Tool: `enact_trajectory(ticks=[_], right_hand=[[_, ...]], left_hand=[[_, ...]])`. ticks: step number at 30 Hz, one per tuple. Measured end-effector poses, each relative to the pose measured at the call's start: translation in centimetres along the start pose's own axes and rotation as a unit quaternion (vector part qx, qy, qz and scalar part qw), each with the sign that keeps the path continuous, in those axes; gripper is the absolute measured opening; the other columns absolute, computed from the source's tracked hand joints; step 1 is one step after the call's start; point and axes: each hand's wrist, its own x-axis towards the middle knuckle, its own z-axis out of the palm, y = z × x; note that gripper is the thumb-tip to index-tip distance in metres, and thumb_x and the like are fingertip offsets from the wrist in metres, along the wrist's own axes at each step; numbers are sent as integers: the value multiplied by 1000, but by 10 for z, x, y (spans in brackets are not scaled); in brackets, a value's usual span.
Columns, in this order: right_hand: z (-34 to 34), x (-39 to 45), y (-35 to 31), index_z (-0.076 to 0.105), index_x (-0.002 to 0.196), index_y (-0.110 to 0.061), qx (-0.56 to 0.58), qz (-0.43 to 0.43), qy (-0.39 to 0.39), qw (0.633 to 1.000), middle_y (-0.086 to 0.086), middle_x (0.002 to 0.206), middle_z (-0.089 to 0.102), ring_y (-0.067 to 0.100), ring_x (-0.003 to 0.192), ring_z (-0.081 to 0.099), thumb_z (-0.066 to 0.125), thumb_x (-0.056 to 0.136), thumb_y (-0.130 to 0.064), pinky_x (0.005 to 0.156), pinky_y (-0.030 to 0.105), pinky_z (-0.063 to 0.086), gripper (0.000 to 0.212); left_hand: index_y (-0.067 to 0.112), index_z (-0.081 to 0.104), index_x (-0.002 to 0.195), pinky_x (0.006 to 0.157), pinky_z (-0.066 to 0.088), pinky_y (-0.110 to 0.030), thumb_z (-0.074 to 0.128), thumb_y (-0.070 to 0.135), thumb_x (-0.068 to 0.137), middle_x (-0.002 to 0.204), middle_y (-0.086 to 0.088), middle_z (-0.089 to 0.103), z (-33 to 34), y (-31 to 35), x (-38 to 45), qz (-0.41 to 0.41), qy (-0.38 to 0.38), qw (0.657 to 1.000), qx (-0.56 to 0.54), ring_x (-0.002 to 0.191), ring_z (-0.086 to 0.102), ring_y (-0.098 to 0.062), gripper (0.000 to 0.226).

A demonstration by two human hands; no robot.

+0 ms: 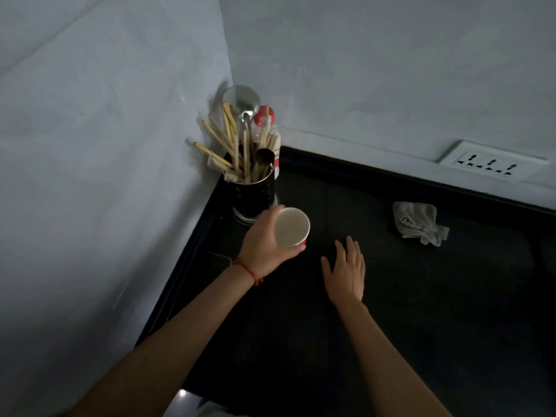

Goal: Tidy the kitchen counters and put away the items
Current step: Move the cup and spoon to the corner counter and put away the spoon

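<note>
My left hand grips a paper cup, white inside and red outside, from its left side. The cup is upright and looks empty, just in front of a dark metal utensil holder in the counter's corner. The holder is full of wooden chopsticks, a metal ladle and a dark spoon. My right hand hovers flat over the black counter, fingers spread, holding nothing, to the right of the cup.
A crumpled grey-white cloth lies on the counter at the right. A red-capped bottle stands behind the holder. A white wall socket sits on the back wall. Pale walls close the corner at left and behind.
</note>
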Motion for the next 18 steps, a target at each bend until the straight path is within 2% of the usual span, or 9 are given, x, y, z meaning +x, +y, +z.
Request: enact_trajectory(ticks=[4,7,14,18], right_hand=[[8,-1,8,17,146,-18,-41,-21,-1,999,6,159,3,21,146,-2,32,96,-43,117,35,-1,59],[8,0,10,19,146,-17,-39,-30,7,999,7,158,5,21,147,-1,33,96,-43,114,33,-4,58],[14,-1,11,30,143,-15,-21,-38,34,998,9,157,16,23,146,8,40,95,-39,115,33,0,55],[14,0,12,33,141,-14,-22,-42,45,998,10,156,20,24,145,11,42,94,-37,115,34,2,53]], left_hand=[[11,39,131,92,41,-27,79,31,65,127,-10,50,25,13,56,8,13,1000,15,115,51,-22,79],[10,39,131,93,42,-32,78,30,66,129,-13,49,39,16,93,4,30,999,22,117,50,-25,79],[8,32,136,99,42,-37,77,25,68,134,-15,41,61,5,143,-44,49,997,30,122,46,-28,83],[8,24,141,104,36,-35,76,24,70,139,-15,38,65,3,150,-50,43,998,20,127,41,-28,89]])
